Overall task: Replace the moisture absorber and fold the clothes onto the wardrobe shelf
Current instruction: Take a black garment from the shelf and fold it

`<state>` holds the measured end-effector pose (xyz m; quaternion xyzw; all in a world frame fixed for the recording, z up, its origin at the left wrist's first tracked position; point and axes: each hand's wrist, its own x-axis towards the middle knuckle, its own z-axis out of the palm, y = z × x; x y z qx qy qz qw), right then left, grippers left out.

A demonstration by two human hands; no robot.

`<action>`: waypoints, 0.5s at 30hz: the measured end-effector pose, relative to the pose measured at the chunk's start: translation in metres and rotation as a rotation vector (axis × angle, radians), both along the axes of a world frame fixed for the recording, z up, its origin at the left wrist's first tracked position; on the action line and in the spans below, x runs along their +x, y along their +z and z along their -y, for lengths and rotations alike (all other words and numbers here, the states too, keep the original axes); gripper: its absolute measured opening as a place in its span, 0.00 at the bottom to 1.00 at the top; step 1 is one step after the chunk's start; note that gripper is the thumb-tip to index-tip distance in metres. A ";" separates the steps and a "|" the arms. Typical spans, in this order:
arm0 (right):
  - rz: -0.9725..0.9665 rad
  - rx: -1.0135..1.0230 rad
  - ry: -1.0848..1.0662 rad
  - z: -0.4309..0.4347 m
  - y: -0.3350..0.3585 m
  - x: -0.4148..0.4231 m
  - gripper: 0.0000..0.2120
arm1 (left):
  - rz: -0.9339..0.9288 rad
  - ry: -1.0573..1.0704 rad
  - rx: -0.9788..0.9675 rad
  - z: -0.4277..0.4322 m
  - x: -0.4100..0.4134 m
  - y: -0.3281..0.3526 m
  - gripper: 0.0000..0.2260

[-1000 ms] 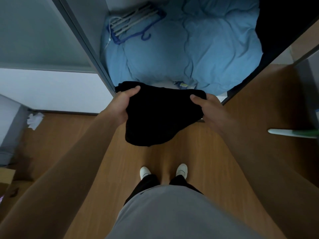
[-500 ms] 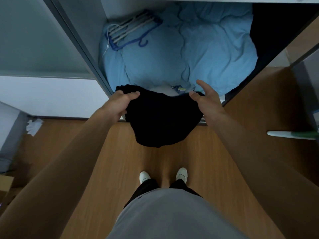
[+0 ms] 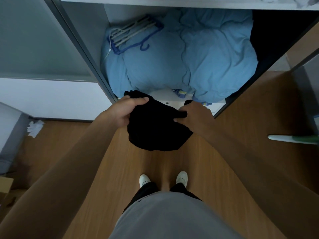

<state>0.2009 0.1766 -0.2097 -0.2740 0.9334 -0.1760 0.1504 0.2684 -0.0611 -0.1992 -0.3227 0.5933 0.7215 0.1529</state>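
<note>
A black garment hangs bunched in front of me, just before the open wardrobe's bottom edge. My left hand grips its upper left part, fingers curled over the cloth. My right hand grips its upper right part, with a fold of cloth pinched under the fingers. A white wardrobe shelf runs along the top of the view. I see no moisture absorber.
A blue duvet fills the wardrobe's lower compartment, with blue and white hangers on it. Dark clothes sit at the right inside. A crumpled paper lies on the wooden floor at left; a white and green handle juts in from the right.
My right hand, open half a second ago, has closed on the garment again. Both hands came closer together and the cloth bunched up. The view tilted up, showing the shelf edge.
</note>
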 end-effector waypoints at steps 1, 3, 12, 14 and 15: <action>-0.043 0.002 -0.015 -0.001 -0.001 0.000 0.14 | 0.002 -0.008 0.012 0.000 0.000 0.001 0.17; -0.107 0.056 -0.034 -0.004 -0.001 0.000 0.16 | 0.009 -0.011 0.020 0.000 0.001 0.004 0.18; -0.060 -0.046 0.223 -0.006 -0.001 -0.009 0.16 | 0.102 0.060 0.124 -0.016 -0.006 0.015 0.15; 0.160 -0.215 0.189 -0.003 -0.001 -0.006 0.27 | 0.116 0.062 0.183 -0.017 -0.005 0.015 0.18; 0.223 -0.263 0.187 0.000 -0.001 -0.003 0.31 | 0.114 0.053 0.203 -0.018 -0.004 0.015 0.17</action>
